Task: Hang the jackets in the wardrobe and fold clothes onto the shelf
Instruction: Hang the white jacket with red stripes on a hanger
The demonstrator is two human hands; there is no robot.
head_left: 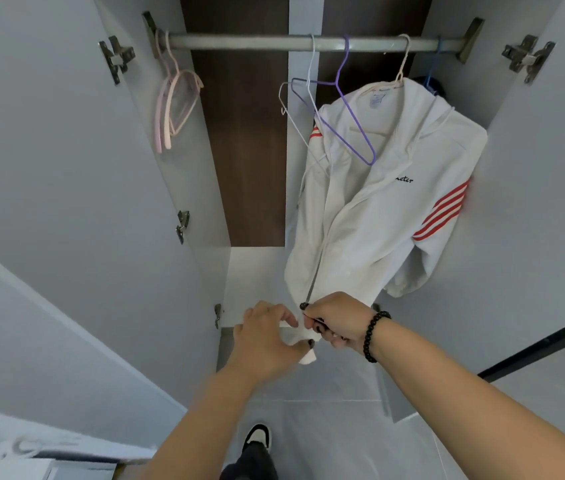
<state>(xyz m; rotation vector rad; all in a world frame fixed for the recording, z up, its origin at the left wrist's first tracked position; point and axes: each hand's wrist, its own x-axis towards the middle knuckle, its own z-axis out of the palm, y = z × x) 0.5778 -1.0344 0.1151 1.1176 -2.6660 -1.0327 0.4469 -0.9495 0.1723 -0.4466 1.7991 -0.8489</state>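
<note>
the white jacket (371, 209) hangs from the wardrobe rail (239, 42); the left hand (267, 336) and right hand (338, 320) both pinch its bottom hem at the zipper.

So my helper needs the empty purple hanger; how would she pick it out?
Look along the grey metal rail across the wardrobe top. Near its middle the thin purple wire hanger hangs bare, overlapping a bare white wire hanger, just left of the white jacket with red stripes.
</note>
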